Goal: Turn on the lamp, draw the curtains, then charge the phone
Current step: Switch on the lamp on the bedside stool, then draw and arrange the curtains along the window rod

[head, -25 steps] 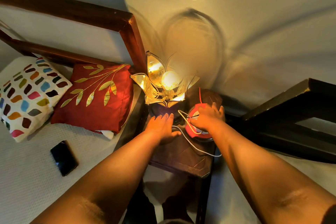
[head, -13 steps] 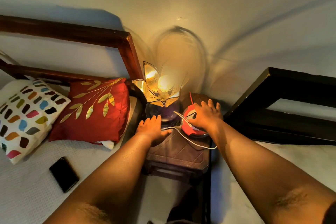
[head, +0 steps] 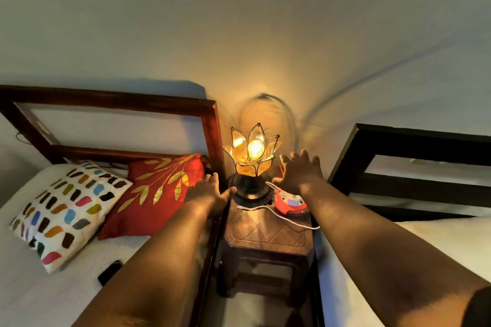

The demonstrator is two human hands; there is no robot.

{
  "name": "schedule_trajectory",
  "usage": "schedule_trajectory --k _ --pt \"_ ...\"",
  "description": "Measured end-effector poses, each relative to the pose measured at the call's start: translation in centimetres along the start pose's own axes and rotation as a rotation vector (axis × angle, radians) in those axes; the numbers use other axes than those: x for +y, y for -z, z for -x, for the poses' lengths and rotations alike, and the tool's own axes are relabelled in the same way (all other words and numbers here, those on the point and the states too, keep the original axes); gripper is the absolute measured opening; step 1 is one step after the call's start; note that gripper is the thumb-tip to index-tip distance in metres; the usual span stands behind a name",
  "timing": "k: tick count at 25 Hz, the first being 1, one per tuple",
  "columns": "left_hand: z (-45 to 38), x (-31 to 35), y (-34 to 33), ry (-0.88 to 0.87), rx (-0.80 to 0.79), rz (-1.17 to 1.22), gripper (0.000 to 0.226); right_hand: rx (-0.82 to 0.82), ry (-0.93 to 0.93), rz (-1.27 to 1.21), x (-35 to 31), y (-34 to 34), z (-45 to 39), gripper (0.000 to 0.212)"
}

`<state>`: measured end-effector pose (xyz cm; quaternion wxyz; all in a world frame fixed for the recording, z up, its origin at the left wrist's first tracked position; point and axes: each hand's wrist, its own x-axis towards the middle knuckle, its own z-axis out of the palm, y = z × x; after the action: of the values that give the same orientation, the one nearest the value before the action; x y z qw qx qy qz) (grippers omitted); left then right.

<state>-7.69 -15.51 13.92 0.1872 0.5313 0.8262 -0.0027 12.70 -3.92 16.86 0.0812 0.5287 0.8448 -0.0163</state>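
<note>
Lamp (head: 252, 152) lit, centre of frame, standing at the back of a small brown stool (head: 268, 231) between two beds. First step of the task looks done.

Left hand (head: 210, 192) lies flat at the stool's left edge, fingers loosely spread, thumb touching or nearly touching the lamp base; it grips nothing. Right hand (head: 299, 172) is raised just right of the lamp, fingers (head: 304, 155) splayed wide, empty, above a red round socket reel (head: 291, 202) that sits on the stool.

White cable (head: 287, 219) runs from the lamp base across the stool top to its right edge (which end is the plug, cannot tell).

Phone (head: 109, 272) is on the left bed (head: 39, 297), lower left of frame, dark, mostly hidden behind the left forearm. Its long axis slants from lower left to upper right. It lies well down-left of both hands; the left is clearly nearer.

No curtains in view. Judgement: curtains come next, so both hands must leave the stool; charging will need the phone brought rightward to the cable, or the cable carried left.

Two cushions at the bedhead: red (head: 156, 194), spotted white (head: 63, 210).
</note>
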Motion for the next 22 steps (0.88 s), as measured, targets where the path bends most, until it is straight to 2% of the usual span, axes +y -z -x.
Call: schedule_trajectory --k 4,8,14,18,22 --pt "2.0 3.2 5.2 -0.174 0.193 -0.015 0.082 0.145 -0.025 0.026 1.6 5.6 2.4 0.081" --pt "2.4 8.0 12.7 -0.266 0.323 -0.071 0.086 0.238 -0.105 0.036 5.3 12.6 2.9 0.081" --pt "1.9 19.5 23.6 -0.454 0.610 -0.127 0.086 0.501 -0.215 -0.087 11.9 22.6 1.4 0.083" --pt "-0.8 26.9 24.6 -0.557 0.746 -0.273 0.083 0.588 -0.251 -0.125 15.8 23.9 -1.5 0.083" --pt "-5.9 33.6 23.7 -0.562 0.710 -0.322 0.082 0.571 -0.294 -0.141 22.3 22.5 -6.0 0.086"
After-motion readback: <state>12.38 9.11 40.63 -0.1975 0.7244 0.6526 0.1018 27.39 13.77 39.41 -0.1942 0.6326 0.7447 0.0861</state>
